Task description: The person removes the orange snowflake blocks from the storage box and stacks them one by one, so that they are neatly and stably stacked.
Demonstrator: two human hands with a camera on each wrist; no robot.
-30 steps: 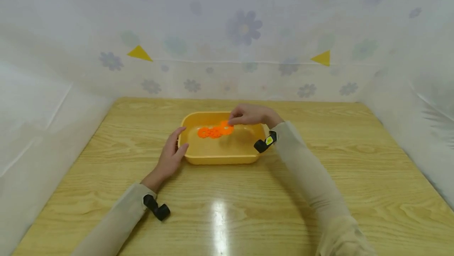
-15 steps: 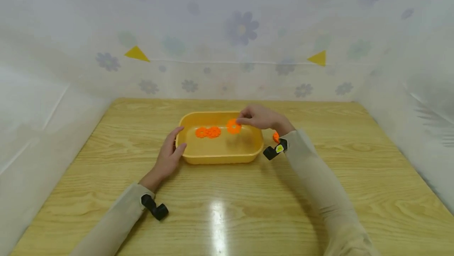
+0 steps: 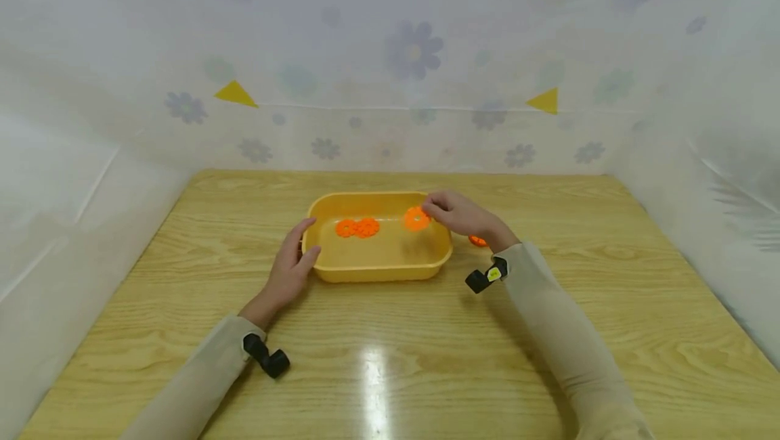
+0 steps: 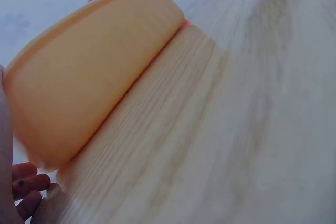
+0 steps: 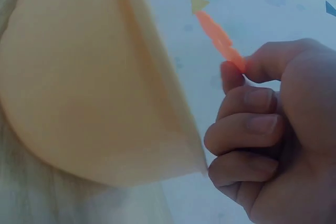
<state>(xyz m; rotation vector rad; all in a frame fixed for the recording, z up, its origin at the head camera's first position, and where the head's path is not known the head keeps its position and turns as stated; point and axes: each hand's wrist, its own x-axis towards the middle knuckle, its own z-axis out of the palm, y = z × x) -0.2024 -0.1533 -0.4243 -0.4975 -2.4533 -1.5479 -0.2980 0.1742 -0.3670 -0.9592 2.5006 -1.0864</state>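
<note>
A yellow plastic basin (image 3: 378,271) stands on the table. My left hand (image 3: 289,271) holds its left end, thumb and index finger at the rim; in the left wrist view some fingers (image 4: 31,184) curl by the outer wall. My right hand (image 3: 460,213) pinches an orange gear-shaped ring (image 3: 417,218) between thumb and index finger, above the right part of the basin. In the right wrist view that ring (image 5: 218,38) appears edge-on, with the other fingers curled in. Two similar orange pieces (image 3: 358,227) lie overlapping on the basin floor.
Another orange piece (image 3: 478,241) lies on the table right of the basin, partly hidden by my right wrist. The wooden table (image 3: 341,359) ends at a flower-patterned white curtain (image 3: 365,74) at the back and sides.
My right hand has moved right with the ring, away from the two pieces in the basin. The orange piece beside the basin has come into view. My left hand stays at the basin.
</note>
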